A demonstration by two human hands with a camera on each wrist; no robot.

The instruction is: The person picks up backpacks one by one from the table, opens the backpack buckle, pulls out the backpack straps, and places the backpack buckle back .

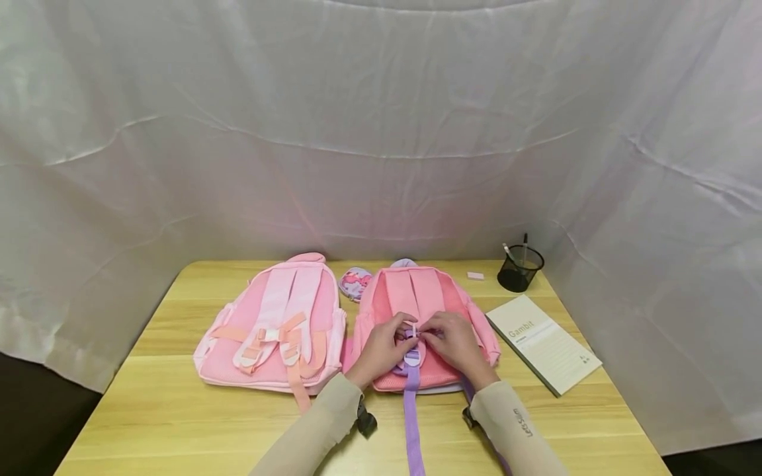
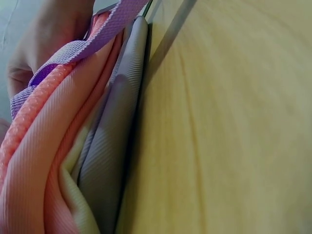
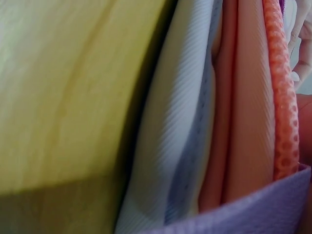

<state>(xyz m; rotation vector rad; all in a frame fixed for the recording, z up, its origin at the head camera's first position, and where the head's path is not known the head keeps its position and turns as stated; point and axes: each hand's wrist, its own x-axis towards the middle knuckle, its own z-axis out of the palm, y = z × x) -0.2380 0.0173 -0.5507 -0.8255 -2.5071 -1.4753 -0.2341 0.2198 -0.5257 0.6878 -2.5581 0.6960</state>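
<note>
A coral-pink backpack [image 1: 387, 291] lies on the table with its straps facing up. Both hands meet over the middle of its back panel. My left hand [image 1: 383, 347], fingers bent, pinches the purple webbing strap there, beside a small pale buckle [image 1: 414, 328]. From the other side my right hand [image 1: 455, 340] pinches at the same buckle with thumb and forefinger. Below the hands a purple strap [image 1: 412, 410] runs down over the table edge side. In the left wrist view the purple strap [image 2: 100, 41] crosses the backpack's side; the fingertips are hidden there.
A lighter pink backpack [image 1: 238, 357] with orange straps and a fastened white buckle [image 1: 270, 335] lies to the left. Behind is a small round purse [image 1: 355, 283]. On the right are a Gambit notebook [image 1: 544, 344], a pink eraser [image 1: 475, 276] and a black mesh pen cup [image 1: 516, 274].
</note>
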